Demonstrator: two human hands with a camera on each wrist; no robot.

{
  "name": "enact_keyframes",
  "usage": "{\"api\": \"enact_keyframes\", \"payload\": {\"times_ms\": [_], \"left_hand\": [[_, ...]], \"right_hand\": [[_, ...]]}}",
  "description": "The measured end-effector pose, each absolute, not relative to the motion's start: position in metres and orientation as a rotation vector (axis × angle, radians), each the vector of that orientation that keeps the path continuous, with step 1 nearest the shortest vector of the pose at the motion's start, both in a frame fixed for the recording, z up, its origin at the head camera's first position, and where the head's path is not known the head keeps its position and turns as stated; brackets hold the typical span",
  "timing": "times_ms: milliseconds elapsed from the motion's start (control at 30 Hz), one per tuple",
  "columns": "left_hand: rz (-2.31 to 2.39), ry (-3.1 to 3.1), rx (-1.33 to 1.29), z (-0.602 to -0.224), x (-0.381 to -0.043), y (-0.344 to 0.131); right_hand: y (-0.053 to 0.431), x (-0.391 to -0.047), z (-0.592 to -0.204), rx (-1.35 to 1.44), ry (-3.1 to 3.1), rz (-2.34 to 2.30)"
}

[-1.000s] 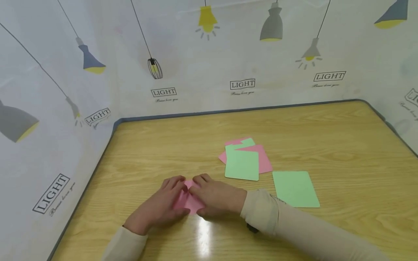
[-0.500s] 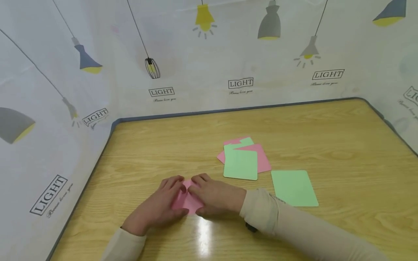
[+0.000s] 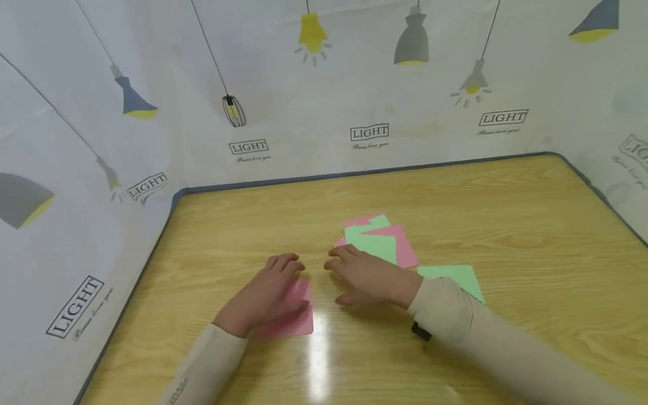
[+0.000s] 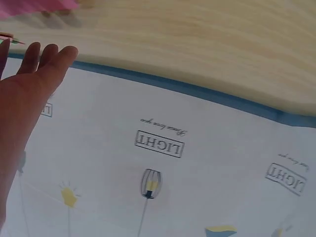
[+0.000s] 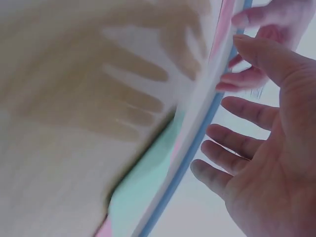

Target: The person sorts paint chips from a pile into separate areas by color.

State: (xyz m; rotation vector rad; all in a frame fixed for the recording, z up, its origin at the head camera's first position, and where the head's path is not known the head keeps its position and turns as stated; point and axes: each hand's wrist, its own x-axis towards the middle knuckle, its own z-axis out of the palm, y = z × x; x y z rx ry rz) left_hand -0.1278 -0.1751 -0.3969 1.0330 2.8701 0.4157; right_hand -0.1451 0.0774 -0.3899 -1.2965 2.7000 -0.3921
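A pink square card with rounded corners [image 3: 300,320] lies on the wooden table, partly covered by my left hand [image 3: 268,298]. That hand's fingers are spread and relaxed above it, gripping nothing; in the left wrist view the left hand [image 4: 29,94] appears raised from the tabletop. To the right, my right hand [image 3: 377,278] is held off the table, fingers apart and nothing in them, partly hiding a green card [image 3: 379,246]. The right wrist view shows the right hand [image 5: 266,143] with its palm visible and shadows on the table.
Behind the right hand, overlapping pink [image 3: 405,250] and green cards form a loose pile. Another green card [image 3: 458,278] lies to its right, partly under the right sleeve. A white printed sheet [image 3: 304,101] walls the table's [image 3: 243,225] back and sides.
Both hands have let go of the pink card, which now lies flat. My right hand has moved right and away, toward the green cards; the left has moved slightly, its fingers lifted.
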Motion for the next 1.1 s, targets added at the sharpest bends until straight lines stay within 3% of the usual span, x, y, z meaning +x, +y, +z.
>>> {"api": "enact_keyframes", "payload": {"times_ms": [300,500,1100], "left_hand": [[0.240,2.730,1.163,-0.389,-0.157,-0.094],[0.200,2.680,1.161,-0.399,-0.178,-0.060],[0.242,2.643,1.078,-0.407,-0.194,-0.049]], "right_hand": [[0.140,-0.165,-0.390,-1.077,2.788,-0.479],[0.158,-0.171,-0.396,-0.987,2.754,-0.493],[0.158,-0.182,-0.403,-0.987,2.712,-0.548]]}}
